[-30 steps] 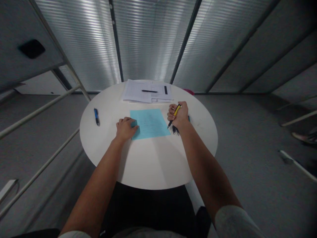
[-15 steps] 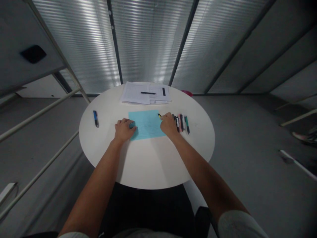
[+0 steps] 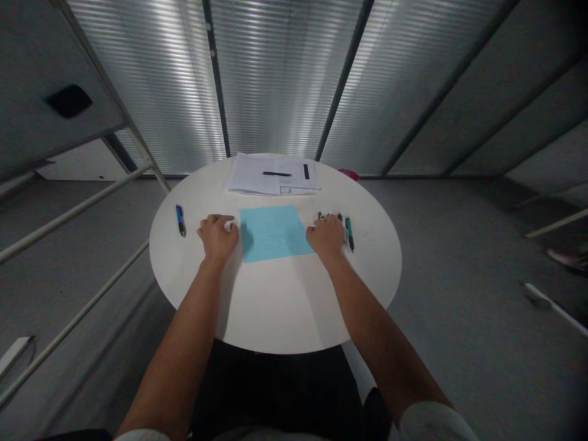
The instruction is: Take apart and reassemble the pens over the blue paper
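A light blue sheet of paper (image 3: pixel 275 233) lies flat on the round white table. My left hand (image 3: pixel 218 236) is just off its left edge, thumb and fingers apart, with nothing in it. Over the row of pens at the sheet's right side is my right hand (image 3: pixel 327 236), its fingers curled down. The tip of a yellow and black pen (image 3: pixel 320 215) pokes out beyond those fingers; the rest of it is covered. Most of the row is hidden too, but a green and black pen (image 3: pixel 350 234) shows on its outer side.
White printed papers (image 3: pixel 252 174) are stacked at the table's far edge, with a black pen (image 3: pixel 277 174) on top. A blue and black pen (image 3: pixel 180 220) lies at the left. Around the table (image 3: pixel 285 318) stand a pale metal frame (image 3: pixel 96 197) and a ribbed translucent wall (image 3: pixel 280 79).
My left hand has come off the blue sheet and shifted left, its fingers spreading. My right hand has moved right, from the sheet's edge onto the pens, along with the yellow and black pen.
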Motion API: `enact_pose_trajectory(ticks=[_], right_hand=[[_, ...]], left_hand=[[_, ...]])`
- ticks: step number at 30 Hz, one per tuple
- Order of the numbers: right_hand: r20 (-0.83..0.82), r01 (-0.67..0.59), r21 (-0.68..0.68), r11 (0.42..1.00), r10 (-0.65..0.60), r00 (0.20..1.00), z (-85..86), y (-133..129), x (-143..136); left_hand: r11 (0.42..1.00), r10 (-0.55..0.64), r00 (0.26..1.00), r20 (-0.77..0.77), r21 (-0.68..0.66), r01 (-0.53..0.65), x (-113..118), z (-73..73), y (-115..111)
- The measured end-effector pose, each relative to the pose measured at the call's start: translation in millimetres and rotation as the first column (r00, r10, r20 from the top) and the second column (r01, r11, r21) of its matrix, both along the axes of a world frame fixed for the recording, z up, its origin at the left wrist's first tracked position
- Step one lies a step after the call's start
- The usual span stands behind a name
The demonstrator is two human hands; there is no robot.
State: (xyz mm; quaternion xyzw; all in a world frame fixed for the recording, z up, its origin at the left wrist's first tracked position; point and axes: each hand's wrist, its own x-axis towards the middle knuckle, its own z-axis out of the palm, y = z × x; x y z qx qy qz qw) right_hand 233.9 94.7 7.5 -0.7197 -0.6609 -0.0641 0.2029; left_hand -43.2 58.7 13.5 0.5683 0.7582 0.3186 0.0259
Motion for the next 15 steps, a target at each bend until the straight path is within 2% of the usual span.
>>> enact_pose_trajectory(ticks=[1,3,4,6,9,12,14,15], right_hand=[[-0.006,0.0,0.006,1.0,0.0,1.0,0.1,-1,0],[-0.006,-0.006,0.015,1.0,0.006,1.0,0.4,-3,-1],[-0.003,-0.013,0.019,1.0,0.013,1.0,0.6,-4,0],[-0.005,-0.029,0.032,0.999,0.029,1.0,0.8,-5,0],[-0.026,-0.055,0.07,0.996,0.057,0.998,1.2,-6,0],[-0.059,-0.093,0.113,0.989,0.1,0.993,2.3,-6,2],[-0.11,-0.125,0.139,0.982,0.141,0.984,2.7,-5,3],[-0.154,-0.148,0.153,0.977,0.172,0.973,2.7,-4,4]], left_hand=[[0.991,0.128,0.992,0.014,0.023,-0.129,-8,2.2,-1],[0.91,0.408,0.911,0.063,0.051,-0.411,-24,3.7,-3],[0.863,0.5,0.861,0.089,0.03,-0.504,-32,3.0,-3],[0.8,0.599,0.793,0.114,-0.042,-0.598,-44,-0.5,-2],[0.794,0.608,0.787,0.107,-0.1,-0.6,-54,-6.0,-1],[0.808,0.589,0.799,0.122,-0.087,-0.582,-58,-8.0,1],[0.852,0.521,0.839,0.156,-0.05,-0.52,-56,-8.0,3],[0.892,0.448,0.876,0.177,-0.02,-0.452,-52,-7.9,4]])
